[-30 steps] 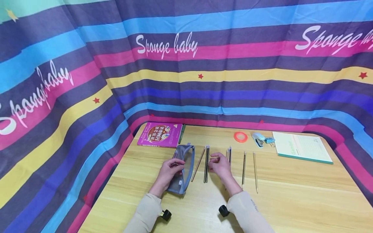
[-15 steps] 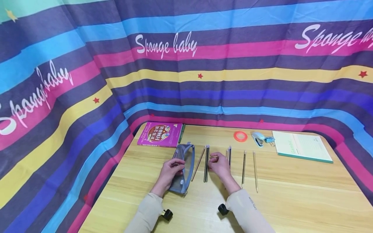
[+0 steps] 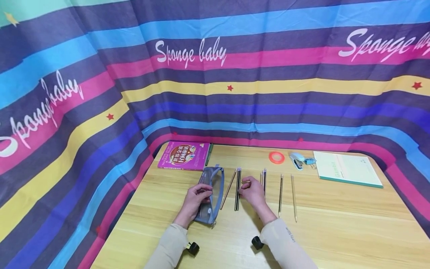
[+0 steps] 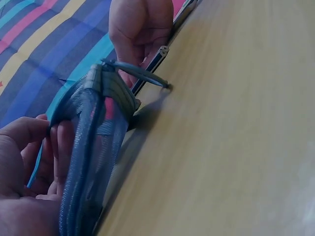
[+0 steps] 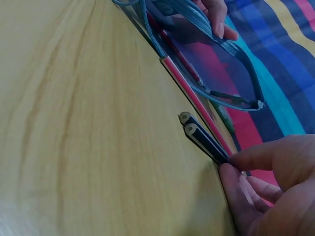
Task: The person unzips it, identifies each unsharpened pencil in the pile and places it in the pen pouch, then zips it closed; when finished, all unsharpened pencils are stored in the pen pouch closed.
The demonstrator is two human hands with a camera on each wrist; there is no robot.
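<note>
My left hand (image 3: 201, 194) grips the rim of a grey mesh pencil case (image 3: 212, 188) and holds its mouth open on the wooden table (image 3: 336, 231); the left wrist view shows the fingers (image 4: 27, 142) behind the mesh (image 4: 93, 147). Just right of the case, my right hand (image 3: 242, 189) pinches two dark striped pencils (image 3: 237, 186) lying side by side. In the right wrist view the thumb and forefinger (image 5: 246, 160) close on the pencils (image 5: 203, 139) near one end. A tan pencil (image 3: 229, 186) lies between the case and the pair.
Several more pencils (image 3: 280, 192) lie in a row right of my hand. At the table's back are a pink book (image 3: 184, 155), an orange tape ring (image 3: 277, 157), a stapler (image 3: 297, 160) and a green-edged notebook (image 3: 347, 170). A striped cloth (image 3: 235, 74) walls the table.
My right hand has edged slightly left, its fingertips closing on the two dark pencils. The left hand keeps its grip on the pencil case.
</note>
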